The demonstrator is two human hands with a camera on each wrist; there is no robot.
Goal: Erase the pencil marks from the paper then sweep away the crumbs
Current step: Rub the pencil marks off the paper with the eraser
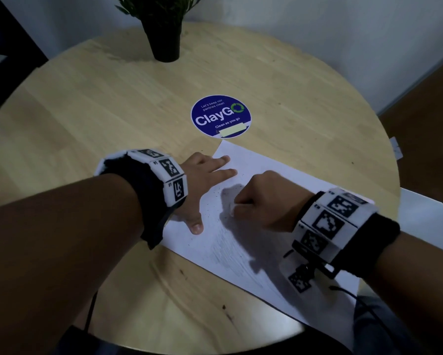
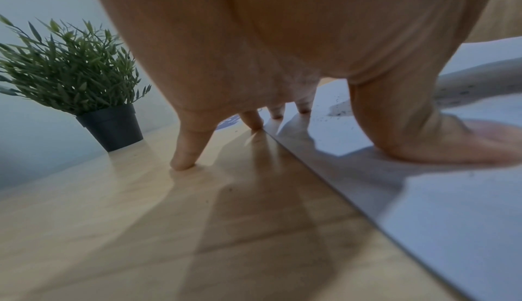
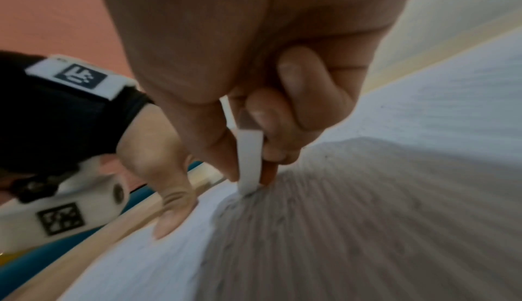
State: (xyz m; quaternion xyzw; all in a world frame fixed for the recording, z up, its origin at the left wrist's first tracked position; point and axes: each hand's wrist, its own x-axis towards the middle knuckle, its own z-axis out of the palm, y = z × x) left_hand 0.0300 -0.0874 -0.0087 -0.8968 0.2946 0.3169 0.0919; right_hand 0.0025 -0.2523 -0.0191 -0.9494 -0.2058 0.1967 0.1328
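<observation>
Right hand (image 1: pixel 264 201) pinches eraser (image 3: pixel 248 160), tip on paper (image 1: pixel 253 160); grey pencil marks (image 1: pixel 230 254) lie nearer body; left hand (image 1: pixel 202 180) spread flat, pinning paper's far-left corner

We see a dim, bluish scene. In the head view the round table (image 1: pixel 87 103) bows outward at the edges from the wide lens. The right hand (image 1: pixel 264 201) casts a soft shadow onto the paper (image 1: pixel 279 175). The right wrist view is motion-blurred, the paper streaked; the left wrist view blurs toward its lower edge.
</observation>
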